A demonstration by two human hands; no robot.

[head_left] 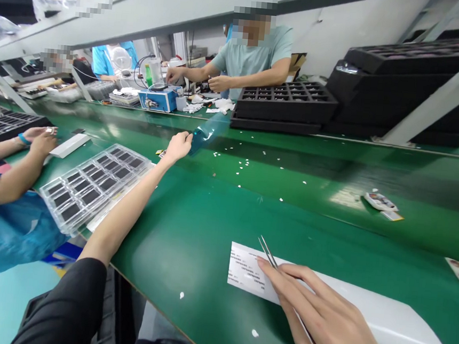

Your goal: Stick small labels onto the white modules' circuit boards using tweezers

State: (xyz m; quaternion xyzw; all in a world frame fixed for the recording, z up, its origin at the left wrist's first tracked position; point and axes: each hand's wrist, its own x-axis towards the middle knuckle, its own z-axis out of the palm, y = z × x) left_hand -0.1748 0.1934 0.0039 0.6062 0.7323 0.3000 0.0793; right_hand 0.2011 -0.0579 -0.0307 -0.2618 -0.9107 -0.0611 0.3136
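Observation:
My left hand [178,146] reaches far across the green bench, its fingers closed on a piece of translucent blue film [209,131]. The film hangs out to the right of the fist. In the foreground, my right hand [323,319] grips metal tweezers [267,252], whose tips point away from me and stand slightly apart with nothing visible between them. Beneath that hand lies a long white strip of printed labels [245,267], its right end curling up. Left of my forearm is a clear plastic tray [96,182] with dark square pieces in its compartments.
White scraps [247,163] dot the green bench [209,218]. A small white dish [380,201] sits at the right. Black trays [285,107] are stacked beyond. A co-worker's hands [41,139] are at the left; another person [251,61] works opposite. A slanted shelf beam [155,5] crosses above.

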